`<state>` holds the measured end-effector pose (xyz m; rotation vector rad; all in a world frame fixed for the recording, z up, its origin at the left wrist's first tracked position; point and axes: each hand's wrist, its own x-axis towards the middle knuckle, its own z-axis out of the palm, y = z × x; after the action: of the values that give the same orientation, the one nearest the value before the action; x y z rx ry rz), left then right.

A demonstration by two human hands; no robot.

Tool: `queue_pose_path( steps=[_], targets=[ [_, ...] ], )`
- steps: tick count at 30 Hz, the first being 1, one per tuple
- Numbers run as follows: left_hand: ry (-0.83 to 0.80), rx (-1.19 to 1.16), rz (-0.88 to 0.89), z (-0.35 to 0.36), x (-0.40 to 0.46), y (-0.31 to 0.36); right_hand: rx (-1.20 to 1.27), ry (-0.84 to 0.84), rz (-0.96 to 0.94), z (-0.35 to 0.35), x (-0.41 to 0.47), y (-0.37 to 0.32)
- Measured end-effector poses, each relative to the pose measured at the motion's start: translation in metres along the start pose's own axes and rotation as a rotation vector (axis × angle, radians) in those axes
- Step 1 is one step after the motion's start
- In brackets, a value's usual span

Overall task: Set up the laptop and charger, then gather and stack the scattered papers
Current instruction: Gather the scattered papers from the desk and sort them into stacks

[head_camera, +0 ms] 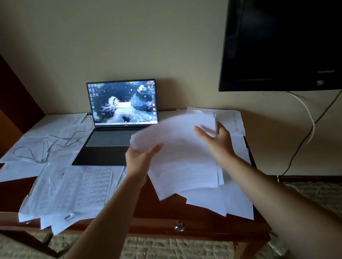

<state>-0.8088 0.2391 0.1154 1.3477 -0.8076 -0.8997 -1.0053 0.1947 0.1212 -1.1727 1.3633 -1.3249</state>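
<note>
An open laptop (119, 122) with a lit screen stands at the back of the wooden desk (176, 219). Its pale charger cable (45, 148) loops over papers on the left. A bundle of white papers (178, 147) is lifted above the desk's right half, blurred. My left hand (139, 157) grips the bundle's left edge. My right hand (216, 138) holds its right side, fingers spread on top. More loose sheets (72, 191) lie scattered on the left and under the bundle (228, 202).
A dark television (291, 26) hangs on the wall at the right, with cables (309, 121) trailing below it. The desk has a drawer with a metal pull (179, 227). Patterned carpet (160, 257) covers the floor.
</note>
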Motion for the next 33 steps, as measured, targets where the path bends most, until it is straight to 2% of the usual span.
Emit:
queue_pose_path(
  steps=[3, 6, 9, 14, 18, 22, 24, 27, 30, 33],
  targets=[
    [-0.019, 0.037, 0.032, -0.003, -0.001, -0.01, 0.023, 0.101, 0.003, 0.001, -0.006, 0.013],
    [-0.056, 0.06, 0.093, 0.006, 0.0, -0.007, 0.067, 0.141, 0.004, 0.011, -0.002, -0.003],
    [0.03, 0.106, 0.088, 0.017, 0.005, 0.003, 0.047, 0.184, 0.011, 0.021, 0.002, -0.021],
    [0.078, -0.006, 0.091, 0.027, 0.004, 0.012, 0.101, 0.287, 0.033, 0.022, 0.012, -0.02],
    [0.222, 0.003, 0.16, 0.036, 0.003, 0.015, 0.031, 0.335, 0.002, 0.024, 0.017, -0.025],
    [0.325, -0.027, 0.131, 0.038, 0.007, 0.015, -0.003, 0.369, -0.014, 0.02, 0.021, -0.021],
    [0.342, -0.009, 0.133, 0.038, 0.007, 0.019, 0.001, 0.307, -0.047, 0.018, 0.019, -0.02],
    [0.332, 0.009, 0.105, 0.038, 0.011, 0.019, 0.043, 0.083, -0.09, 0.013, 0.015, -0.009],
    [0.326, 0.03, 0.121, 0.037, 0.016, 0.015, -0.028, -0.064, 0.032, 0.001, 0.017, 0.018],
    [0.224, 0.103, 0.155, 0.039, 0.014, 0.018, -0.093, -0.094, 0.119, -0.003, 0.019, 0.017]
  ],
)
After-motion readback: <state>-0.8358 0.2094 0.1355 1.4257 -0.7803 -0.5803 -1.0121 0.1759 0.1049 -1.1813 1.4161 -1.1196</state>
